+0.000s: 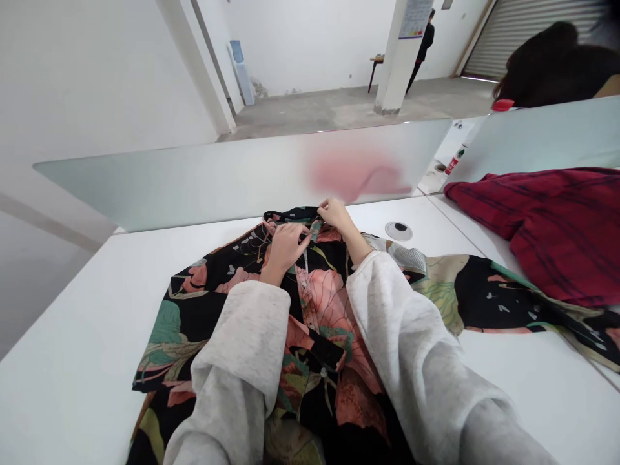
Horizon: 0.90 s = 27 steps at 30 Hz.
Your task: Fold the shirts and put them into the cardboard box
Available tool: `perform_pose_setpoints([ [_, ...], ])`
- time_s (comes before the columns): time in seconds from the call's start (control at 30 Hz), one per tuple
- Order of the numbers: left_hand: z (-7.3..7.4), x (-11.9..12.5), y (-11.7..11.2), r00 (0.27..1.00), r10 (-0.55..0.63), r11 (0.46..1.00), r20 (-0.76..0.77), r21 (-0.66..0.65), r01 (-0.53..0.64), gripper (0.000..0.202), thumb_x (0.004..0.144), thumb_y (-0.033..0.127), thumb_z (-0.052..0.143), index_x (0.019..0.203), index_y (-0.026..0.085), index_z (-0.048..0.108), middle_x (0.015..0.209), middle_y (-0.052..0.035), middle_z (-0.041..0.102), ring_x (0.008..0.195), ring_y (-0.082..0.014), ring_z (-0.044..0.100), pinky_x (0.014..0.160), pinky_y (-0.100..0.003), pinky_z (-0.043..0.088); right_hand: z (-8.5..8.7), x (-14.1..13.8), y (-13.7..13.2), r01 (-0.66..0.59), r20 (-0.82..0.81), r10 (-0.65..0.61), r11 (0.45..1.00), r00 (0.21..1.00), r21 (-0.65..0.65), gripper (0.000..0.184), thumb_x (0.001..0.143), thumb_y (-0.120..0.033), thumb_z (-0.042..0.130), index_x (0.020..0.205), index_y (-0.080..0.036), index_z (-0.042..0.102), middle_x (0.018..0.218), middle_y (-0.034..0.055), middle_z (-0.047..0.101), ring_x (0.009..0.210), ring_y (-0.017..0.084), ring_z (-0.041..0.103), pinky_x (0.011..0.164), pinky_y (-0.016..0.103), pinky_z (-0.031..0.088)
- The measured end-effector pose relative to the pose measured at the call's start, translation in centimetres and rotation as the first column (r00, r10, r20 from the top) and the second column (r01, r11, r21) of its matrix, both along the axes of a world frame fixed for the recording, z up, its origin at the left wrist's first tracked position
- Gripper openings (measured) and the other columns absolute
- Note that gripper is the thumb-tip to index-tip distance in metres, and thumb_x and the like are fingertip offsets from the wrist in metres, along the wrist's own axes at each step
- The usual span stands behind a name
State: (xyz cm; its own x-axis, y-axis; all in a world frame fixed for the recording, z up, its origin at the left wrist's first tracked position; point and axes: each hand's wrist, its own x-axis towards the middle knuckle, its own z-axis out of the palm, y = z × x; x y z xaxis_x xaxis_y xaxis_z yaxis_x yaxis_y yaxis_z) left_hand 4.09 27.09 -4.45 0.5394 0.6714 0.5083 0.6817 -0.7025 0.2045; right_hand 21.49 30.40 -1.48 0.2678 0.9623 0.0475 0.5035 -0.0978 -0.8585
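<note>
The head view showed your right hand (pixel 335 213) with thumb and fingers pinched on the collar (pixel 295 214) of the shirt (pixel 327 290), at its far edge. Your left hand (pixel 287 244) lay just beside it, palm down, its fingers bent over the fabric below the collar; you could not tell from this angle whether they gripped cloth or only pressed on it. Both your wrists came out of loose pale grey sleeves (pixel 242 361), which crossed over the shirt.

The shirt, black with pink, green and beige print, lay spread on the white table (pixel 68 323) in front of you, collar away from you, its button placket (pixel 307 303) running toward you between your forearms. One of its arms lay bent on your left; on your right, a long printed stretch reached out to the edge of view, just beside a red plaid cloth (pixel 547 226).

Near your right wrist, a round grommet (pixel 398 230) sat in the table. Past the collar stood a frosted divider (pixel 194 184), with a blurred reddish shape (pixel 358 171) showing through it. A second divider (pixel 542 139) stood to your right, with a person's dark hair (pixel 557 64) beyond it. Farther off were a water dispenser (pixel 242 74), a pillar (pixel 397 64), a dark-clothed person (pixel 425 48) partly behind it, and a roller shutter (pixel 527 32).
</note>
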Motion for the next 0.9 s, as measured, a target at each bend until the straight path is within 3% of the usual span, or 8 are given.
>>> perform_pose_setpoints([
  [0.13, 0.0, 0.1, -0.2, 0.999, -0.021, 0.998, 0.035, -0.053, 0.023, 0.016, 0.088, 0.034, 0.052, 0.093, 0.020, 0.060, 0.094, -0.0055, 0.069, 0.092, -0.0225, 0.061, 0.085, -0.034, 0.040, -0.4, 0.0, 0.1, -0.014, -0.151, 0.011, 1.000, 0.988, -0.022, 0.011, 0.077, -0.013, 0.055, 0.066, -0.017, 0.055, 0.071, 0.0062, 0.064, 0.078, 0.018, 0.062, 0.077, 0.031, 0.049],
  [0.27, -0.1, 0.2, -0.1, 0.953, 0.156, 0.972, 0.261, -0.213, -0.101, 0.038, 0.094, 0.035, 0.038, 0.128, 0.019, 0.046, 0.093, -0.0064, 0.071, 0.088, -0.0219, 0.066, 0.080, -0.032, 0.046, -0.1, 0.0, -0.1, -0.059, -0.341, 0.039, 0.997, 0.939, -0.050, 0.014, 0.084, -0.016, 0.051, 0.069, -0.017, 0.052, 0.064, 0.0010, 0.059, 0.060, 0.011, 0.058, 0.061, 0.023, 0.050],
  [0.33, -0.3, 0.2, 0.2, 0.932, 0.217, 0.947, 0.292, -0.293, -0.128, 0.044, 0.096, 0.031, 0.029, 0.137, 0.019, 0.038, 0.097, -0.0083, 0.071, 0.089, -0.0221, 0.067, 0.081, -0.033, 0.047, 0.4, 0.0, -0.3, -0.084, -0.404, 0.057, 0.995, 0.913, -0.050, 0.014, 0.084, -0.016, 0.052, 0.070, -0.017, 0.052, 0.063, -0.0005, 0.058, 0.056, 0.008, 0.056, 0.058, 0.021, 0.050],
  [0.47, -0.9, -0.1, 0.9, 0.943, 0.197, 0.940, 0.270, -0.326, -0.103, 0.044, 0.095, 0.026, 0.028, 0.134, 0.016, 0.044, 0.117, -0.0127, 0.065, 0.107, -0.0242, 0.062, 0.091, -0.036, 0.045, 1.3, -0.2, -0.6, -0.112, -0.528, 0.069, 0.992, 0.847, -0.050, 0.014, 0.082, -0.015, 0.056, 0.069, -0.017, 0.052, 0.059, -0.0031, 0.054, 0.051, 0.006, 0.051, 0.051, 0.018, 0.043],
  [0.6, -1.1, -0.1, 1.2, 0.913, 0.248, 0.915, 0.322, -0.387, -0.112, 0.048, 0.093, 0.022, 0.034, 0.140, 0.017, 0.036, 0.104, -0.0098, 0.070, 0.102, -0.0230, 0.064, 0.091, -0.037, 0.045, 1.9, -0.1, -1.0, -0.187, -0.651, 0.110, 0.981, 0.751, -0.051, 0.014, 0.078, -0.012, 0.061, 0.068, -0.017, 0.052, 0.057, -0.0044, 0.053, 0.052, 0.006, 0.052, 0.051, 0.017, 0.042],
  [0.7, -0.9, -0.2, 1.2, 0.895, 0.241, 0.919, 0.375, -0.384, -0.086, 0.046, 0.090, 0.019, 0.037, 0.137, 0.019, 0.040, 0.114, -0.0092, 0.068, 0.111, -0.0216, 0.060, 0.096, -0.036, 0.043, 1.9, 0.1, -1.0, -0.250, -0.699, 0.167, 0.968, 0.696, -0.018, 0.012, 0.077, -0.009, 0.060, 0.069, -0.016, 0.054, 0.061, -0.0030, 0.055, 0.055, 0.007, 0.054, 0.059, 0.020, 0.048],
  [0.77, -0.6, -0.3, 1.2, 0.867, 0.256, 0.931, 0.428, -0.351, -0.102, 0.040, 0.090, 0.019, 0.039, 0.128, 0.017, 0.049, 0.118, -0.0094, 0.066, 0.114, -0.0210, 0.059, 0.098, -0.035, 0.043, 1.7, 0.1, -0.8, -0.227, -0.730, 0.151, 0.974, 0.667, -0.006, 0.011, 0.076, -0.004, 0.058, 0.075, -0.015, 0.056, 0.064, -0.0025, 0.057, 0.056, 0.007, 0.056, 0.062, 0.022, 0.050],
  [0.9, -0.1, -0.4, 1.0, 0.793, 0.316, 0.935, 0.520, -0.313, -0.168, 0.029, 0.090, 0.025, 0.044, 0.112, 0.017, 0.060, 0.109, -0.0096, 0.070, 0.107, -0.0212, 0.063, 0.095, -0.035, 0.045, 0.9, 0.0, -0.2, -0.119, -0.797, 0.075, 0.993, 0.600, 0.004, 0.031, 0.074, 0.003, 0.055, 0.098, -0.017, 0.057, 0.063, -0.0047, 0.057, 0.058, 0.007, 0.058, 0.065, 0.023, 0.051],
])
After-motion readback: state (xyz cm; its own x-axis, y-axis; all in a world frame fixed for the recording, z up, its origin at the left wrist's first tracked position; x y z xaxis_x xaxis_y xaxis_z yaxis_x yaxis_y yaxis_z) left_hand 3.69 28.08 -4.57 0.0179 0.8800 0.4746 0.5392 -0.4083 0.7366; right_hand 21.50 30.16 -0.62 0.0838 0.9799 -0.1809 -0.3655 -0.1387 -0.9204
